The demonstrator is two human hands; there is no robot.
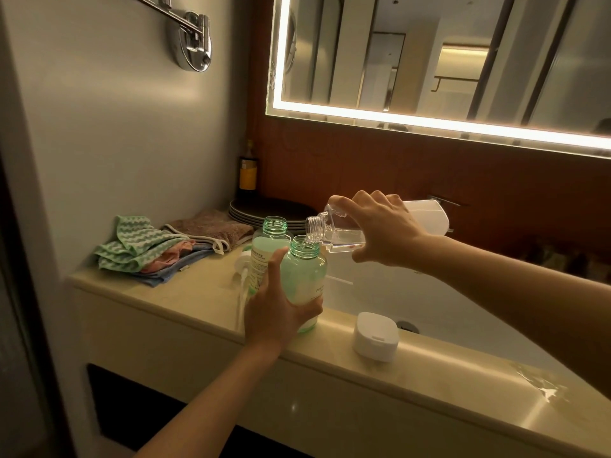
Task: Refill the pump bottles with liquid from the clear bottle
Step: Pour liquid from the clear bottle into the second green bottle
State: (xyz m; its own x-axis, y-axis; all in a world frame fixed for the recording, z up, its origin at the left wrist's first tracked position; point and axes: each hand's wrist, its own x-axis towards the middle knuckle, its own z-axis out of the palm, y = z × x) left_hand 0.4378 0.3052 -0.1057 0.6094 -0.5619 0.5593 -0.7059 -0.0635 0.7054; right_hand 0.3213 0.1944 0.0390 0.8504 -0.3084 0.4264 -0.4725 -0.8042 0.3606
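Observation:
My left hand (276, 305) grips the lower body of a green pump bottle (305, 276) that stands uncapped on the counter edge. My right hand (383, 229) holds the clear bottle (330, 231) tipped on its side, its open neck just over the green bottle's mouth, with clear liquid pooled in it. A second green bottle (269, 246), also uncapped, stands just behind and left. Two white pump heads with tubes (243, 279) lie on the counter to the left of the bottles, partly hidden by my left hand.
A white cap (375, 337) sits on the counter rim by the sink basin (380, 292). Folded cloths (155, 249), stacked dark plates (264, 209) and a dark bottle (248, 173) fill the back left corner. A wet patch (542, 385) is at the right.

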